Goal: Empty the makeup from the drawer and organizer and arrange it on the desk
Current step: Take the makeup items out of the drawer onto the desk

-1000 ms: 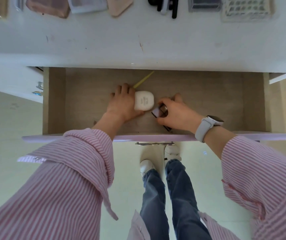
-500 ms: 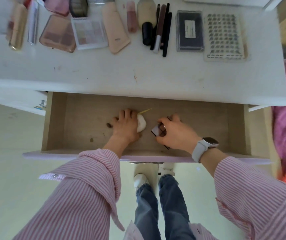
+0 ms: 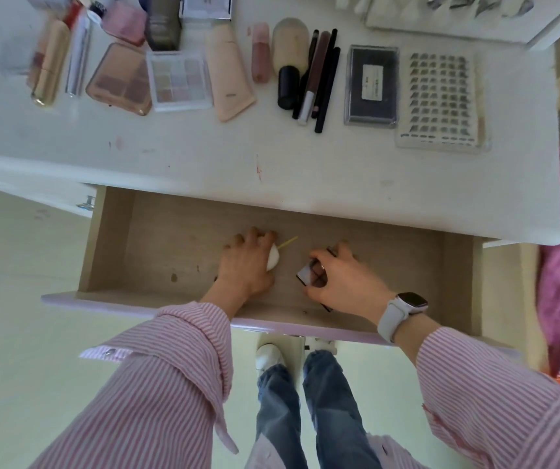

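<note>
Nearly done — table [image 3: 204, 157] already lined with makeup; drawer [image 3: 390, 258] holds only last bits. Left hand [image 3: 244, 265] closed around white case [image 3: 273, 258], right hand [image 3: 342, 282] gripping small palette [image 3: 310, 274] — both inside the drawer.

white object [image 3: 273, 258] mostly hidden under left hand [image 3: 244, 264], top-row bottles [image 3: 163, 25] cut off, gold tube [image 3: 48, 62] blurred

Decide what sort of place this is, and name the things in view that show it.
Probably a dressing table in a bedroom: makeup laid out on a white desk, including an eyeshadow palette, above an open drawer.
</note>
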